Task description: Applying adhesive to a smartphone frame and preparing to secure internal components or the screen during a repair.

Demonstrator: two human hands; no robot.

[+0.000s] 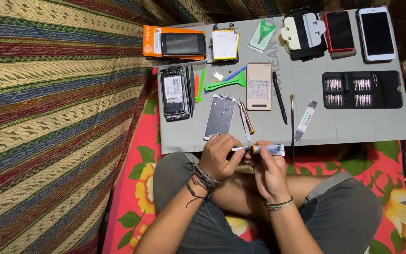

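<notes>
Both hands on the small glue tube [269, 149] now: right hand [269, 171] pinched shut round its body, left hand [219, 156] closed on the thin nozzle end [240, 149] at 9 o'clock of it, can't tell if it's twisting. Tube hovers over the lap, just off the grey mat's [316, 127] near edge. Risk as I see it: squeeze too hard w/ the right and glue spurts onto fingers or shorts. At 12 o'clock lies the silver phone frame [220, 116], tweezers [244, 121] beside it; a slip of the elbow could knock them off the mat
</notes>
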